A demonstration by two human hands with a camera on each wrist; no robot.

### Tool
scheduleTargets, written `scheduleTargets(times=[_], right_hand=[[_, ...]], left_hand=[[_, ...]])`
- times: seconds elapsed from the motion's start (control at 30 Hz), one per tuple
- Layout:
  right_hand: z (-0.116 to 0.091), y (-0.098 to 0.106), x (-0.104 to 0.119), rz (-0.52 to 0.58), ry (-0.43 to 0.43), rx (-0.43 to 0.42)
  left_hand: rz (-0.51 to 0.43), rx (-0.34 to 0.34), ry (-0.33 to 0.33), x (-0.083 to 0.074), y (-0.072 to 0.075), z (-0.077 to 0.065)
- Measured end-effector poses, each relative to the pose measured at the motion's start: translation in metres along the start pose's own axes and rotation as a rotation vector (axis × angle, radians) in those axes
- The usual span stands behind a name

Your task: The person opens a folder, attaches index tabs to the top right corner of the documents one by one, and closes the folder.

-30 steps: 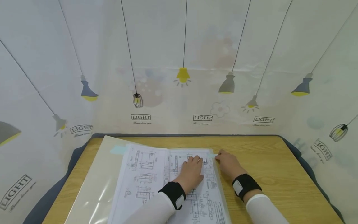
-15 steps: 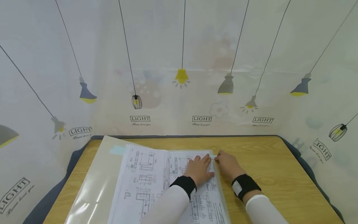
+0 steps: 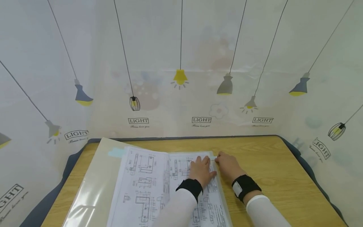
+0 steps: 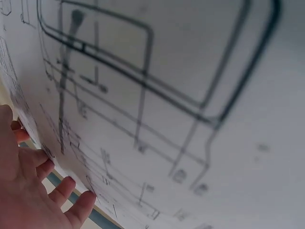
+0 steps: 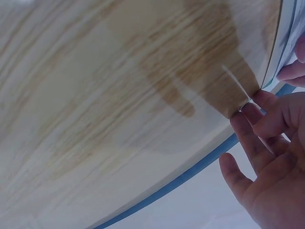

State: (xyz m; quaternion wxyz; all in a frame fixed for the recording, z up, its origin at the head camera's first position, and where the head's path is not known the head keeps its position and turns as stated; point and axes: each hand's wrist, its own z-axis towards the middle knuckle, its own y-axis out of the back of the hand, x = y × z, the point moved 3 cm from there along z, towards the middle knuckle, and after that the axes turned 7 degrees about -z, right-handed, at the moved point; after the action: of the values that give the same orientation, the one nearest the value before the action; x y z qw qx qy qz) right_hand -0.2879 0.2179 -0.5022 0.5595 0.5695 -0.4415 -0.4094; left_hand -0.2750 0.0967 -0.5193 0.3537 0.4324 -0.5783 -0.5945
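Note:
An open booklet of technical drawings (image 3: 144, 189) lies in the head view, its pages turned onto a glossy cream cover (image 3: 90, 189). At the right page's outer edge a pale blue tab (image 3: 213, 158) sticks out. My right hand (image 3: 229, 166) pinches the tab's outer end between thumb and fingers. Spread over the upper right page, my left hand (image 3: 200, 172) presses with its fingertips beside the tab. The left wrist view has the left hand's fingers (image 4: 62, 191) spread along the paper. In the right wrist view, the right hand (image 5: 276, 148) has its fingertips together near the page edge.
Another pale blue strip (image 3: 116, 152) lies on the cover's upper left. The booklet rests on a wood-grain table (image 3: 278, 176). Behind the table's far edge hangs a pale curtain (image 3: 164, 56) printed with lamps.
My left hand has slid right across the page, up to the tab. The right hand keeps its hold on the tab. The head view has shifted slightly.

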Motion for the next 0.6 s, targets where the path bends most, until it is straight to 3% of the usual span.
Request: scheduleTargets(times=[0.13, 0.37, 0.6], right_hand=[[0.0017, -0.0005, 0.0000, 0.023, -0.006, 0.009], [0.0035, -0.0039, -0.0023, 0.008, -0.002, 0.003], [0.0028, -0.0041, -0.0016, 0.003, 0.002, -0.020]], left_hand=[[-0.043, -0.016, 0.015, 0.0046, -0.0042, 0.0037], [-0.155, 0.036, 0.008, 0.0081, -0.0052, 0.0056], [-0.114, 0.038, -0.017, 0.0064, -0.0030, 0.0004]])
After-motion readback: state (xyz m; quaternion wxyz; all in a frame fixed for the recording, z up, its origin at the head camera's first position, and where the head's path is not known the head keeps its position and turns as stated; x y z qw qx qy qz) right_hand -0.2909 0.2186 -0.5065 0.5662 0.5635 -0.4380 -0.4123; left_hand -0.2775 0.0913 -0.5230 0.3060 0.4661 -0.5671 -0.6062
